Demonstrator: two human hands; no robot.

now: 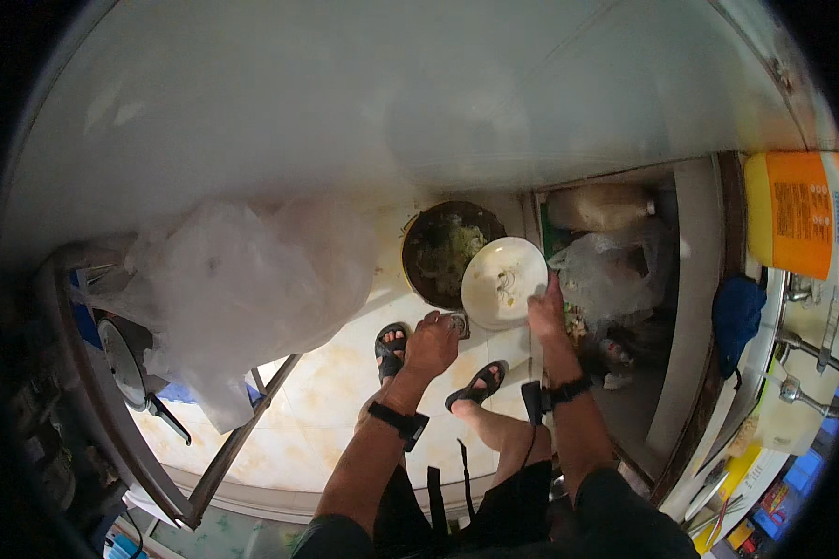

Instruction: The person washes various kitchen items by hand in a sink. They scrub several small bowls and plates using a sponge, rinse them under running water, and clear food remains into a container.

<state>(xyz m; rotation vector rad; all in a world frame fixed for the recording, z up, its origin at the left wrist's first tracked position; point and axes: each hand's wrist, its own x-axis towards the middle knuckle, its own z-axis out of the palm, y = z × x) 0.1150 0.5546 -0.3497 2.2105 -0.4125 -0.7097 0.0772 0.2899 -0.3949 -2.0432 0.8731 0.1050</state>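
Observation:
My right hand [547,311] grips the rim of a white plate [507,272], tilted over the near right edge of a round bin [419,279]. Food scraps lie on the plate's face. Pale green and whitish waste [461,241] sits inside the dark bin. Just below the plate, my left hand [432,344] is closed around a small greyish object [459,324], mostly covered by the fingers; its kind is unclear. Both wrists wear black straps.
A large cloudy plastic bag [252,279] bulges at left, near a lidded pan [122,363]. At right, an open cabinet [678,314] holds a plastic bottle [601,207] and bags. Above stands a sink counter with taps [797,391] and an orange-yellow jug [790,209].

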